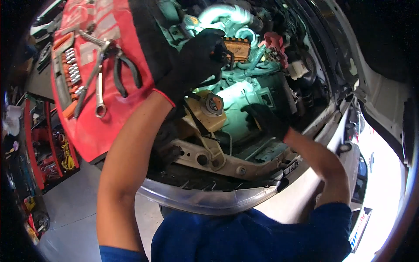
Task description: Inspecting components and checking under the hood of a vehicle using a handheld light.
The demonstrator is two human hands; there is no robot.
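My left hand [203,56], in a black glove, is over the engine bay with its fingers curled round the dark frame of an orange-and-black rectangular block [238,49] that looks like a work light. Part of the grip is hidden behind the glove. Lower and to the right, my right hand [267,120], also gloved in black, reaches down beside a pale box-shaped part [238,102] lit greenish white. Its visible fingers are stretched out and apart, with the lower ones in shadow. Between my forearms sits a yellowish reservoir [203,115] with a round cap [214,104].
A red fender cover [126,111] on the left carries pliers [124,72], a wrench [100,96], a ratchet [94,65] and a socket tray [67,72]. The metal front crossmember [227,163] and clear headlight-like strip [209,198] lie nearest me. A red tool cart [39,144] stands left.
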